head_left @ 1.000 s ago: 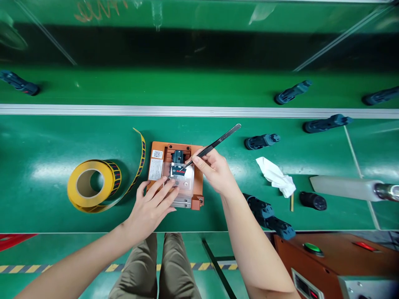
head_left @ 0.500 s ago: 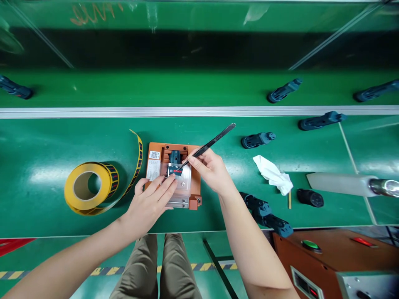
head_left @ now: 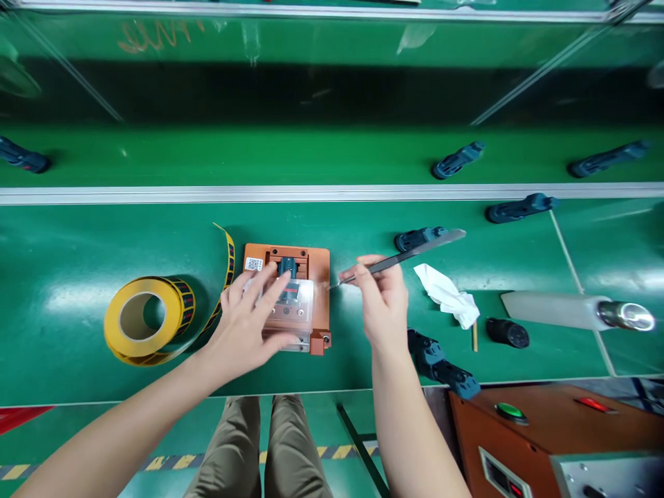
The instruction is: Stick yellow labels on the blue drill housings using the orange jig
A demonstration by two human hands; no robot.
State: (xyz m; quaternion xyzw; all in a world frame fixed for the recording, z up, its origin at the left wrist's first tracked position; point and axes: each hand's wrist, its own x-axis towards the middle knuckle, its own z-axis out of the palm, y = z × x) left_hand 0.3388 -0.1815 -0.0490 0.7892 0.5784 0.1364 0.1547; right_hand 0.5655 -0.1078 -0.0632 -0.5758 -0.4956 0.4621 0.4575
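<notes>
Partly behind the left hand (head_left: 241,333), the orange fixture (head_left: 320,304).

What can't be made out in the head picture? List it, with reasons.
All in the head view:
- Orange fixture: its left part is hidden by the left hand.
- Tweezers: tips too blurred to tell whether they grip anything.
- Dark housing: cut off by the left edge.
- QR sticker: code too small to read.

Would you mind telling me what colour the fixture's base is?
Orange-brown; the base shows best in the head view.
</notes>
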